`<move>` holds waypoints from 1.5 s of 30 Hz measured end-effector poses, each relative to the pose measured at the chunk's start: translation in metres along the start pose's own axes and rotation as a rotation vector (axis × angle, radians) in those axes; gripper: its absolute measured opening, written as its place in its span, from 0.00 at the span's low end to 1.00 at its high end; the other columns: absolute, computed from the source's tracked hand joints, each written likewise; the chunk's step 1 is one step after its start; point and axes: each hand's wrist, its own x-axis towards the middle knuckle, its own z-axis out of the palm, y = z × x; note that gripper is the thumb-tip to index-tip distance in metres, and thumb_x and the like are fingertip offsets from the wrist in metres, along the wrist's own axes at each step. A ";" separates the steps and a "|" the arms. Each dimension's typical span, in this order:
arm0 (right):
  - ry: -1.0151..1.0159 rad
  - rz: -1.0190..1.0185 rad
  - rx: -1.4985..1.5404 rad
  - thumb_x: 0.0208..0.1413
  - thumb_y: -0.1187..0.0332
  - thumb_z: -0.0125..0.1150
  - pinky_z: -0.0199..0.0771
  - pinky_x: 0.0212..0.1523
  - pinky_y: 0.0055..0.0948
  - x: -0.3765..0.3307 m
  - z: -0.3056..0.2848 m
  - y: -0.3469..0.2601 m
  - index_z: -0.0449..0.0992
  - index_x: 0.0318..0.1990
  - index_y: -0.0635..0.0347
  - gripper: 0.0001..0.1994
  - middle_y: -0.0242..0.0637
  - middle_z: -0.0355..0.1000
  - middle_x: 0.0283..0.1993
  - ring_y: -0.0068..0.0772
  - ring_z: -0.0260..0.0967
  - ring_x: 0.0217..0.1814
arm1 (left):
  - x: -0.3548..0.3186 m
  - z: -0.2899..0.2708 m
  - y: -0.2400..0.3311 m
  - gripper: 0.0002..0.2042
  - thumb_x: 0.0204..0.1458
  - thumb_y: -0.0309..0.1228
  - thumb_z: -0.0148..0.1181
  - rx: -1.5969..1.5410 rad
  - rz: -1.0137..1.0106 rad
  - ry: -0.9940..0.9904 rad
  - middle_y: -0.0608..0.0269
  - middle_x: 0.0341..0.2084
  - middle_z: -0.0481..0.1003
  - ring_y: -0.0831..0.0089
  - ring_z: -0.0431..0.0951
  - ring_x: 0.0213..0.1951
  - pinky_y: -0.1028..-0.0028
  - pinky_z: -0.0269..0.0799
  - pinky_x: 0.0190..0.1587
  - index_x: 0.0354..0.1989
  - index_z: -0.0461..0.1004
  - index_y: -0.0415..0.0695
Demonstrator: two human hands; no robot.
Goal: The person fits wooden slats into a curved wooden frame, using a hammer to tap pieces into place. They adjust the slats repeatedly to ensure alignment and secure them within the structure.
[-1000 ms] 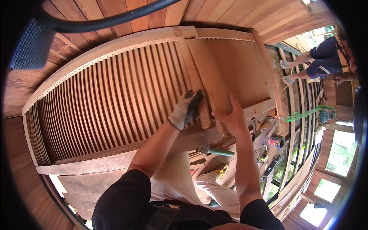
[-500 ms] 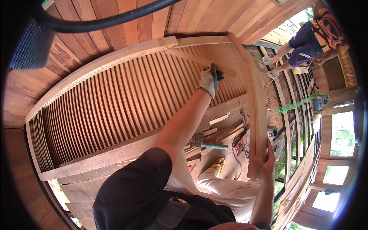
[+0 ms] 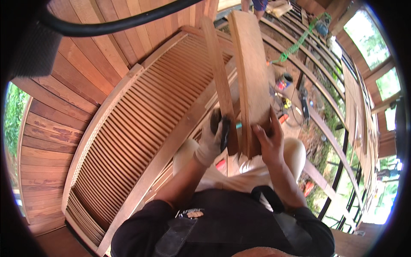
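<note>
My left hand (image 3: 214, 135), in a grey and black work glove, is closed round the lower end of a narrow wooden slat (image 3: 219, 73). My bare right hand (image 3: 270, 139) grips the lower end of a wider, thicker wooden board (image 3: 253, 64). Both pieces stand tilted upward side by side in front of me, with a narrow gap between them. On the left lies a long wooden louvred panel (image 3: 141, 115) with many thin parallel slats inside a frame. Neither held piece touches the panel as far as I can see.
Wooden plank walling (image 3: 81, 55) rises beyond the panel. On the right are a can (image 3: 284, 79), a green coiled hose (image 3: 295, 45), tools on the ground and open floor joists (image 3: 317, 81). A person's legs (image 3: 259, 5) show at the far top.
My left hand has come back from the panel's far end with the slat. My right hand has lifted the thick board upright beside it. My view has turned to the right.
</note>
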 end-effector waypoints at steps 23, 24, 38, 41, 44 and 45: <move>-0.049 -0.006 0.042 0.59 0.65 0.69 0.62 0.66 0.29 -0.013 0.000 -0.029 0.59 0.71 0.68 0.36 0.43 0.69 0.63 0.28 0.64 0.64 | -0.002 0.008 0.011 0.08 0.66 0.24 0.52 -0.251 -0.215 -0.070 0.67 0.40 0.75 0.83 0.75 0.40 0.83 0.73 0.42 0.51 0.69 0.40; -0.050 -0.015 0.067 0.58 0.64 0.70 0.62 0.65 0.29 -0.013 0.000 -0.025 0.59 0.71 0.67 0.37 0.43 0.70 0.62 0.27 0.65 0.63 | -0.003 0.013 0.015 0.05 0.65 0.24 0.53 -0.265 -0.224 -0.019 0.67 0.36 0.74 0.83 0.74 0.37 0.82 0.72 0.38 0.46 0.69 0.40; -0.033 -0.054 -0.139 0.55 0.63 0.72 0.70 0.61 0.32 -0.016 0.010 -0.017 0.58 0.72 0.61 0.40 0.48 0.74 0.59 0.34 0.72 0.60 | -0.020 0.019 0.019 0.12 0.65 0.25 0.52 -0.427 -0.292 0.099 0.66 0.42 0.74 0.81 0.75 0.41 0.81 0.73 0.44 0.55 0.67 0.39; -0.048 -0.099 0.036 0.54 0.64 0.72 0.69 0.62 0.33 -0.017 0.015 -0.003 0.57 0.72 0.66 0.41 0.51 0.72 0.61 0.35 0.69 0.63 | -0.016 0.000 0.018 0.11 0.65 0.29 0.53 0.133 -0.123 -0.048 0.66 0.39 0.75 0.82 0.75 0.39 0.81 0.73 0.39 0.51 0.69 0.36; -0.084 -0.158 -0.099 0.55 0.66 0.71 0.68 0.63 0.33 -0.024 0.012 -0.012 0.56 0.72 0.69 0.40 0.51 0.70 0.62 0.35 0.68 0.64 | -0.005 0.000 0.038 0.15 0.63 0.31 0.52 0.035 -0.151 0.066 0.44 0.35 0.76 0.57 0.78 0.34 0.65 0.72 0.38 0.53 0.69 0.33; -0.117 -0.178 -0.061 0.55 0.69 0.71 0.68 0.63 0.33 -0.026 0.018 -0.011 0.56 0.72 0.68 0.40 0.50 0.71 0.61 0.34 0.68 0.63 | -0.003 -0.009 0.020 0.14 0.63 0.30 0.53 0.003 -0.133 0.139 0.48 0.35 0.76 0.62 0.77 0.35 0.67 0.72 0.39 0.51 0.70 0.34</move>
